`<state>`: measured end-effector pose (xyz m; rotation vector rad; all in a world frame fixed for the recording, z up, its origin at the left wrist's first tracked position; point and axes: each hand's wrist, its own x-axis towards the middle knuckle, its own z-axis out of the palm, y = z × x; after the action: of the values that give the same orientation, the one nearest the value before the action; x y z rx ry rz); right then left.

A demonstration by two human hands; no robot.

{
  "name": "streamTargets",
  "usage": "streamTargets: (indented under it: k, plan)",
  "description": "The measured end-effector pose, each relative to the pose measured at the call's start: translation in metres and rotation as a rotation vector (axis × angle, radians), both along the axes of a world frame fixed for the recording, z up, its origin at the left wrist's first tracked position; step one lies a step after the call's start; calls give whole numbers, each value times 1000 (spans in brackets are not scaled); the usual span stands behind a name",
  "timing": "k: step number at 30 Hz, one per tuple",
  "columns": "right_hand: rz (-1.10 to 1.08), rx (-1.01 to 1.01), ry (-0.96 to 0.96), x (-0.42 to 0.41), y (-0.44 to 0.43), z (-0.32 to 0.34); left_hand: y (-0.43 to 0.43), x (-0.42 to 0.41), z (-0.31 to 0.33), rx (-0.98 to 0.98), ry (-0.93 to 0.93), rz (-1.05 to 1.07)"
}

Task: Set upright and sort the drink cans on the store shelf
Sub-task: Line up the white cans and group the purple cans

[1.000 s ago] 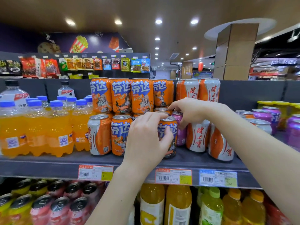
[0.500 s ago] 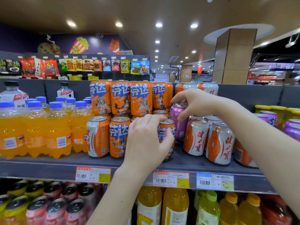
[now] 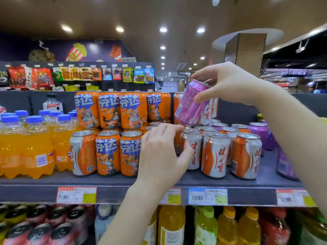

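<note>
My right hand (image 3: 228,82) grips a purple can (image 3: 191,103) by its top and holds it tilted in the air above the shelf. My left hand (image 3: 162,152) is wrapped around an orange can in the front row; that can is almost hidden behind the hand. Left of it stand orange cans with blue lettering (image 3: 108,152), with a second layer stacked on top (image 3: 109,110). A white-and-orange can (image 3: 83,152) stands at the left end of that row. More white-and-orange cans (image 3: 215,154) stand upright to the right, and purple cans (image 3: 260,133) sit further right.
Orange soda bottles with blue caps (image 3: 35,144) fill the shelf's left part. The grey shelf edge (image 3: 123,193) carries price tags. Bottles and cans crowd the shelf below (image 3: 205,227). Snack packets (image 3: 77,73) hang on a rack behind.
My right hand has pulled the purple can out from among the cans and lifted it up, tilted. My left hand has stayed on the orange can.
</note>
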<state>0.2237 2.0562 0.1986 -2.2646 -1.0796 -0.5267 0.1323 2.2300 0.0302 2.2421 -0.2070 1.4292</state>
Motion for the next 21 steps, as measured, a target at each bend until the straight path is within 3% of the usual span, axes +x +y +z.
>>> streamTargets:
  k: [11,21]
  plan:
    - [-281,-7,17,4,-137,-14,-96,42,-9,107,54,-55]
    - [-254,-6,60,32,-183,-23,-147,72,2,293,196,84]
